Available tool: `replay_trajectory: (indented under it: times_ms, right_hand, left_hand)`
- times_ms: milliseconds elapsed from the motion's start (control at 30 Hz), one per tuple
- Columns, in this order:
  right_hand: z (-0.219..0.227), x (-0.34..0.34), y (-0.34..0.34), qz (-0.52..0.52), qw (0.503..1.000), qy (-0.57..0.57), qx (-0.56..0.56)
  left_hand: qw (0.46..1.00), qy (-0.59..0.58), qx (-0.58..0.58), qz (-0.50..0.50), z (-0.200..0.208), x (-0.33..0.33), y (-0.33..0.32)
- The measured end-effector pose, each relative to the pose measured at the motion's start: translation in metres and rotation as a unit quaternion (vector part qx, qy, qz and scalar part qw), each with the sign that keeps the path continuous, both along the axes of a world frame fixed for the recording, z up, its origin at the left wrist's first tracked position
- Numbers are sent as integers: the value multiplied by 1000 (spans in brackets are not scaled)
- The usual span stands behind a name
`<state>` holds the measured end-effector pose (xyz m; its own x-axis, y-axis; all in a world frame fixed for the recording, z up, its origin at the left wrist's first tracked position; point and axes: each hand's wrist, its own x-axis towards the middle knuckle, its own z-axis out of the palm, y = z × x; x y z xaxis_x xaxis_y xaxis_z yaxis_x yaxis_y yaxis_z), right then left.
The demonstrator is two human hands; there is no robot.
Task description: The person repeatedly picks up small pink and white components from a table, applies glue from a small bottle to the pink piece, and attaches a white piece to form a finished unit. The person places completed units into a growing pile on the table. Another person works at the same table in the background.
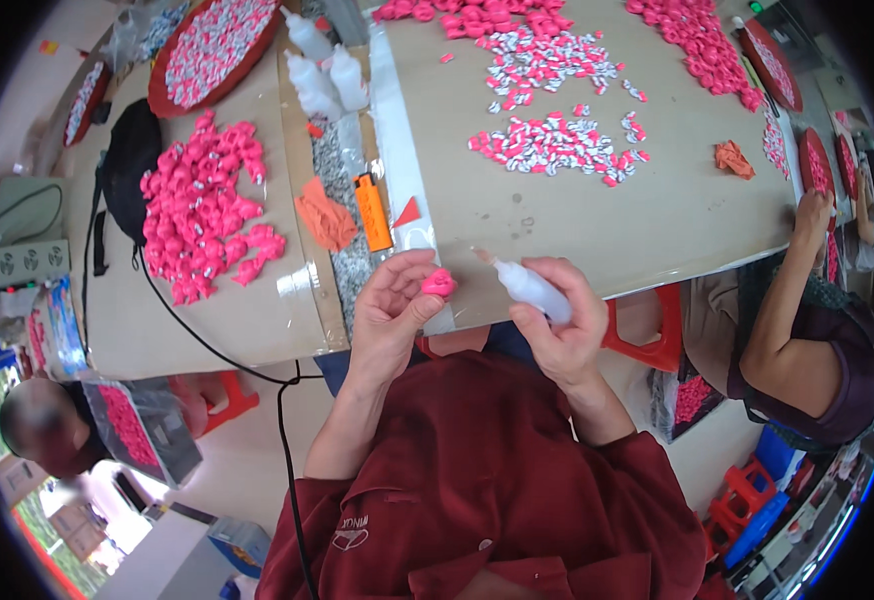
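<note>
Between the thumb and fingers of my left hand [393,297] is a small pink moulded piece [439,284], held just over the table's near edge. My right hand [569,320] is wrapped round a white squeeze bottle [532,291]. The bottle's narrow tip points up and left, apart from the pink piece. Beyond my left hand lie an orange box cutter [373,213], a crumpled orange cloth [326,214] and a small red triangular piece [409,211]. Several small white-and-pink pieces [562,146] are spread on the table ahead of my right hand.
Heaps of pink pieces lie at the left [202,205] and far right [692,45]. White squeeze bottles [319,80] stand at the back near a red tray's rim [160,92]. A black cable [285,440] hangs beside my left arm. A co-worker's arm [787,290] reaches in at the right.
</note>
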<state>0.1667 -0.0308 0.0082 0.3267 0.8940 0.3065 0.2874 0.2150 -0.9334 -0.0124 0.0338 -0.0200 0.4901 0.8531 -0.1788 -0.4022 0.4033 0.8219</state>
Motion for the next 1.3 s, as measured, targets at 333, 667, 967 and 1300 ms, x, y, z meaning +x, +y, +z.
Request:
replay_trajectory:
  times_ms: [333,667,967,1300]
  right_hand:
    - [15,0,-8,30,996,-88,-6]
    - [14,-5,-3,25,995,-98,-21]
    - [17,-1,-5,23,996,-74,-31]
    - [18,0,-4,13,995,-92,-28]
  left_hand:
    - [999,-28,-35,18,-7,-7,-7]
    - [999,-38,-32,10,-4,-7,-5]
    - [999,-29,-20,10,-5,-6,-6]
    - [999,-28,-21,22,-5,-5,-6]
